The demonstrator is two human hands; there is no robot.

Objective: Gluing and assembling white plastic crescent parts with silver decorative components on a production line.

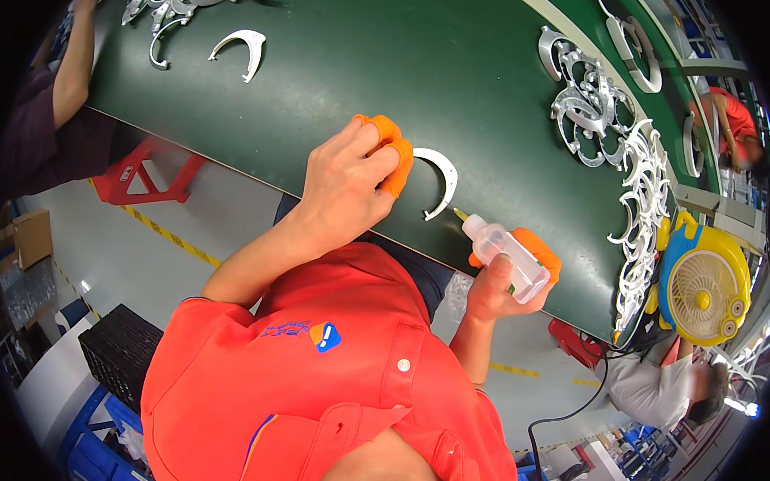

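Note:
My left hand (355, 178), with orange covers on its fingertips, is closed on one end of a white C-shaped part (447, 176) just above the green table. My right hand (507, 279), also with orange fingertip covers, is wrapped round a clear squeeze bottle (511, 260). The bottle's narrow yellowish nozzle points toward the free lower end of the curved part, close to it. Whether the tip touches the part, I cannot tell. Some clear liquid seems to sit in the bottle.
A pile of silver curved parts (591, 106) and a long row of white ones (643, 223) lie on the right. One white curved part (247, 50) rests at the far left. A yellow-and-blue fan (700, 280) stands by the right edge. Another person's arm (75, 65) is at the left.

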